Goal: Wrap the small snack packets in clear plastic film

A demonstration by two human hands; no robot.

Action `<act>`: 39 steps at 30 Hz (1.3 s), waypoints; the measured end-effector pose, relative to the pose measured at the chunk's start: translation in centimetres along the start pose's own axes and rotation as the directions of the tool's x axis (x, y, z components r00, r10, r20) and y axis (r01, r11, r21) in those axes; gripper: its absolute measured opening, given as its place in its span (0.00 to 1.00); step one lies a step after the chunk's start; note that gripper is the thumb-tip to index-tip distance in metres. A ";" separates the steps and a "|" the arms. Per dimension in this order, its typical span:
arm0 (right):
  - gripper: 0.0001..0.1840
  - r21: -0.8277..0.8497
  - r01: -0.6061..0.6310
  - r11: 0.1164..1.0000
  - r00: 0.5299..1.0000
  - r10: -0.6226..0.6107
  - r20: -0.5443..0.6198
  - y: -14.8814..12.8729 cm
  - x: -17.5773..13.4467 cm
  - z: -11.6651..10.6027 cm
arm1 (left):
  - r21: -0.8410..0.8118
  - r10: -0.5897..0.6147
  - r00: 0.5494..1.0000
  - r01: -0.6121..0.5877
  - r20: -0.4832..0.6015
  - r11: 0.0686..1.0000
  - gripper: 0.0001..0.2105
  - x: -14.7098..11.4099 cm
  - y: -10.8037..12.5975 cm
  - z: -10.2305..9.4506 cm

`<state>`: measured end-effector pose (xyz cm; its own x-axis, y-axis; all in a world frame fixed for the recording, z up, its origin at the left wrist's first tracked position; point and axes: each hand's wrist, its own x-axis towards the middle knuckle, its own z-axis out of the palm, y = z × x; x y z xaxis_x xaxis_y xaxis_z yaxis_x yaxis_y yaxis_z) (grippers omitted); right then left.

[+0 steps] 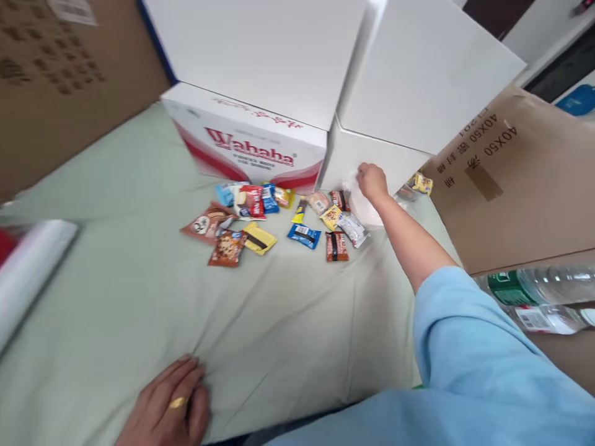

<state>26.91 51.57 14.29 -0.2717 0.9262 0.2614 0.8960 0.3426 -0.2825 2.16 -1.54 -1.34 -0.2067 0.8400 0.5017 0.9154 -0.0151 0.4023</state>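
At far right, a rounded, whitish plastic bag (365,212) is seemingly gripped at its top by the right hand (372,181), perhaps for steadiness, beside small, multicoloured packets (353,230). Near left, the unladen left hand (168,402) is rested on wrinkled pale-green cloth (288,322), perhaps for support.

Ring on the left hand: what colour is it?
The ring is gold-coloured, as the head view shows.
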 end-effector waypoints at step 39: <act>0.15 0.853 0.021 0.522 0.847 0.444 -0.292 2.3 -21.5 -2.6 | -0.599 -0.476 0.583 0.789 0.659 0.136 0.27 2.0 5.7 0.6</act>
<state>35.71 32.05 10.38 0.2704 0.8906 0.3658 0.1627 0.3322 -0.9291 7.22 0.36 1.48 -0.3286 0.8540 -0.4034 -0.2452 0.3353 0.9096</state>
